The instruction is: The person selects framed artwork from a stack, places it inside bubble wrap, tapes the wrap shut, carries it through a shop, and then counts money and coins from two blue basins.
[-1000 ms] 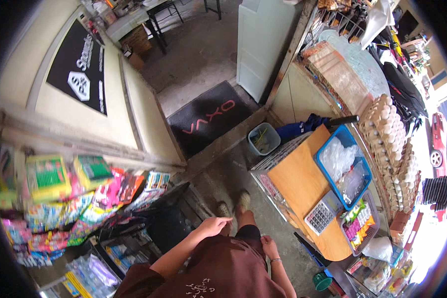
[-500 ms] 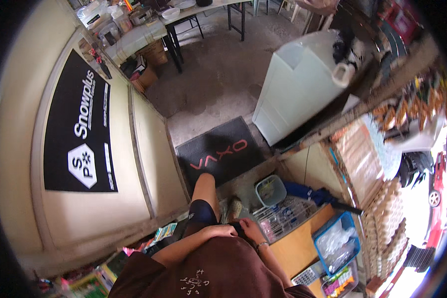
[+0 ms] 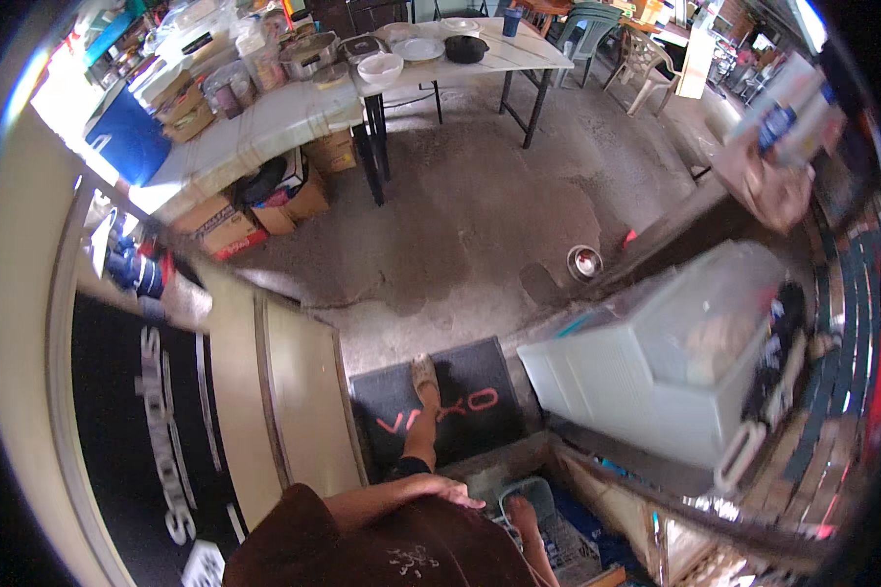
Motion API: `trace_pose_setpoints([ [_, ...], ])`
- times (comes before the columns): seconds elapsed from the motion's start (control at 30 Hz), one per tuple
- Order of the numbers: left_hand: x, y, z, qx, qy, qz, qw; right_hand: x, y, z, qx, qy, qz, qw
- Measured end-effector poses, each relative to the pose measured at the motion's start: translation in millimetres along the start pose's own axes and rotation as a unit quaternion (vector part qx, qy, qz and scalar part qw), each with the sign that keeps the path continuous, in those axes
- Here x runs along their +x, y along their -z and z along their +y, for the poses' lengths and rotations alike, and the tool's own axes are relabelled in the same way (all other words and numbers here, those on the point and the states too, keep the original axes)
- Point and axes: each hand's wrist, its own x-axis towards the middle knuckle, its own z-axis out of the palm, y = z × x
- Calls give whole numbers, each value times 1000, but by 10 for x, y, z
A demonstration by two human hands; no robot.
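My left hand [image 3: 450, 490] rests across the front of my brown shirt [image 3: 392, 548], at waist height, with its fingers stretched loosely to the right. Nothing shows in it. Lower and to the right, my right hand [image 3: 521, 511] hangs beside the pale plastic basin [image 3: 529, 489]. Its fingers are small and smeared, so I cannot make out their pose or any contact with the basin. Ahead, one foot in a light clog [image 3: 424, 372] stands on a dark doormat [image 3: 475, 430] with red lettering.
A large pale plastic bin [image 3: 626, 382] stands right of the mat. On the left is a cream panel [image 3: 308, 401] with a black banner [image 3: 117, 411]. Tables [image 3: 255, 137] with bowls and pots line the far side, boxes [image 3: 230, 225] beneath. A metal bowl [image 3: 584, 262] sits on the floor.
I have moved forward toward the mat, and one foot is now on it. The view has risen to show more of the tables and room. My hands have moved apart.
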Motion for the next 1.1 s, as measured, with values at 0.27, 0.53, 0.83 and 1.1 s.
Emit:
trace_pose_setpoints([
  [0.27,-1189,2805,-19,3,-40,244,969,1671,393,-632,-127,67,41,989],
  [0.53,-1998,5750,906,-223,-149,477,837,3419,2059,-2530,112,-105,171,973],
  [0.83,-1491,7533,1996,-221,-121,434,865,5684,2813,-2343,122,-148,48,980],
  [1.1,-885,9467,2996,-449,-197,387,781,7886,6555,-3860,-80,15,74,994],
])
